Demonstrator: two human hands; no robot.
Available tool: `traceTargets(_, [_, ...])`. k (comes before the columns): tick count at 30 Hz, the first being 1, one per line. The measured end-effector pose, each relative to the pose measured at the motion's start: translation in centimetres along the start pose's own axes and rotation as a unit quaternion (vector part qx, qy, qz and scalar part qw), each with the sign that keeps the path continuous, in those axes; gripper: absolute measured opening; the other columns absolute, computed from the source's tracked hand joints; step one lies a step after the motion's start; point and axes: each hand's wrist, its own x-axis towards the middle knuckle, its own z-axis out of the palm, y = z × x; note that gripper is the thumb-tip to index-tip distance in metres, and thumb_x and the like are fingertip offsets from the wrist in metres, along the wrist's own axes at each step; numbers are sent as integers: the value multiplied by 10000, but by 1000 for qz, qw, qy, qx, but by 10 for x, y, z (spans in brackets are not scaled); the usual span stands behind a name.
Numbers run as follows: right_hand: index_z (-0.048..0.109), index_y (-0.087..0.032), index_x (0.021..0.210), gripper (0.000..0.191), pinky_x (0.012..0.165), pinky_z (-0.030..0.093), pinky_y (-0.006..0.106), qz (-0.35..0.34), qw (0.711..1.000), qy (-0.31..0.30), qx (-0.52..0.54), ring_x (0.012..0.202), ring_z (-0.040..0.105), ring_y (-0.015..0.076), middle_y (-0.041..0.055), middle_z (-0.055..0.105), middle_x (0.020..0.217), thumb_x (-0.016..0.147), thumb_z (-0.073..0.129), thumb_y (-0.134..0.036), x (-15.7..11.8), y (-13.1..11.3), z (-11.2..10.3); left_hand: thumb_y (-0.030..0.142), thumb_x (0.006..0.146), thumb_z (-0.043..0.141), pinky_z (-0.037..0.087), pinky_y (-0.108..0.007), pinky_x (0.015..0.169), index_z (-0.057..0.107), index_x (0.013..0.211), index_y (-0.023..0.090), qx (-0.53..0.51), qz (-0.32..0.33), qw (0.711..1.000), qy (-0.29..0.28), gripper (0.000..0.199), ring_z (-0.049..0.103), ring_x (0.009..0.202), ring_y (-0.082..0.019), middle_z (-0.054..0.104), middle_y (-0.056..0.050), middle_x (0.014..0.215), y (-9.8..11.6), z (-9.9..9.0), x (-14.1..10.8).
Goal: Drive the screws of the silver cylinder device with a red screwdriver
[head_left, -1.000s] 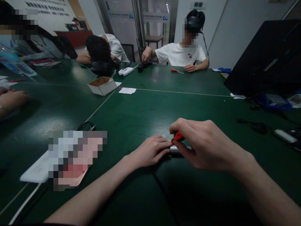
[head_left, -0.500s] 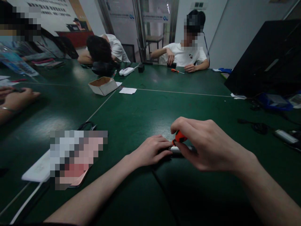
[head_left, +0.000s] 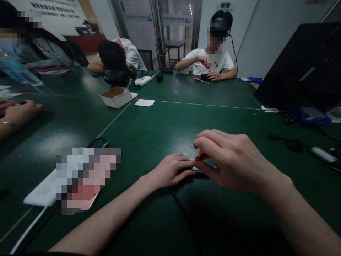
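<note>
My left hand (head_left: 176,170) lies low over the green table, thumb and fingers closed on the left end of a slim silver-and-dark device (head_left: 197,170). Just above that device, my right hand (head_left: 226,156) curls its fingers and thumb round the orange-and-black handle of a screwdriver (head_left: 202,155). The screwdriver's tip is hidden, and my right hand covers much of the device's right part.
The green table (head_left: 170,124) bears a small open box (head_left: 117,99), a white paper (head_left: 144,102) and a pink phone-like slab (head_left: 92,202). At right stand a large black monitor (head_left: 301,67) and a silver-topped device (head_left: 323,155). Co-workers sit around the far side.
My right hand has shifted slightly up and turned around the screwdriver, covering more of its handle. My left hand stays put. Across the table, a co-worker's raised hand has moved right.
</note>
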Motion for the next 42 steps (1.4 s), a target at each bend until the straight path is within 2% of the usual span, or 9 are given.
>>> traceTargets(7, [490,-141,1057,221,557,335,229,7,996,-44,84,712,473,108,7,533,942,850,545,-86,-1,-4,-2,289,973,468,449,-305,758,647,1021,163,30,17,999,6,223,602,876,-214,666,-76,965,-1,1,-1])
traceTargets(12, [515,-190,971,77,497,259,257,-3,1000,-10,-22,611,444,125,-12,507,814,941,537,-258,-3,-4,-1,304,977,463,427,-283,704,638,984,174,42,27,999,19,218,594,820,-199,658,-55,899,-2,2,-1])
traceTargets(17, [493,-198,792,252,488,220,281,-6,998,11,-69,541,402,126,-30,455,665,976,489,-369,-4,-4,-2,314,990,441,418,-282,690,634,1011,175,47,40,998,25,239,593,804,-195,655,-50,866,-2,4,-1])
traceTargets(23, [534,-148,912,44,649,361,266,-25,999,-22,42,858,500,159,55,565,1026,873,517,-158,-2,-6,-6,287,975,478,434,-279,700,635,1120,183,47,31,998,35,238,605,831,-201,664,-60,911,-2,3,-1])
traceTargets(30, [508,-184,995,128,541,285,253,8,999,-44,16,682,457,128,3,528,871,891,522,-111,-3,-5,-5,301,966,498,452,-284,719,647,1115,190,40,11,999,17,238,611,858,-210,674,-67,953,-1,1,-1])
traceTargets(32, [510,-203,938,13,515,245,265,-1,999,-22,-34,631,441,133,-6,511,803,934,515,-191,-4,-5,-4,312,969,495,453,-287,718,651,1096,190,37,9,999,15,236,612,855,-210,675,-63,947,-2,2,-1])
traceTargets(37, [463,-208,740,237,492,193,297,-29,993,6,-110,534,398,140,-33,431,613,959,513,-284,-5,-7,-2,322,986,454,455,-301,758,656,1067,172,42,14,999,17,265,614,866,-209,668,-73,956,-4,4,-2])
traceTargets(39, [481,-204,766,194,501,228,298,-26,994,3,-109,573,436,147,-15,503,685,950,514,-255,-4,-8,-2,322,989,446,454,-303,765,658,1058,171,41,17,999,18,269,614,873,-211,669,-74,951,-4,5,-2])
traceTargets(42, [517,-172,914,47,579,346,280,-18,999,-3,-33,825,533,167,71,566,1099,917,522,-218,-2,-8,-3,310,978,473,454,-296,755,648,1098,183,31,19,999,23,247,616,874,-210,675,-67,941,-4,5,-2])
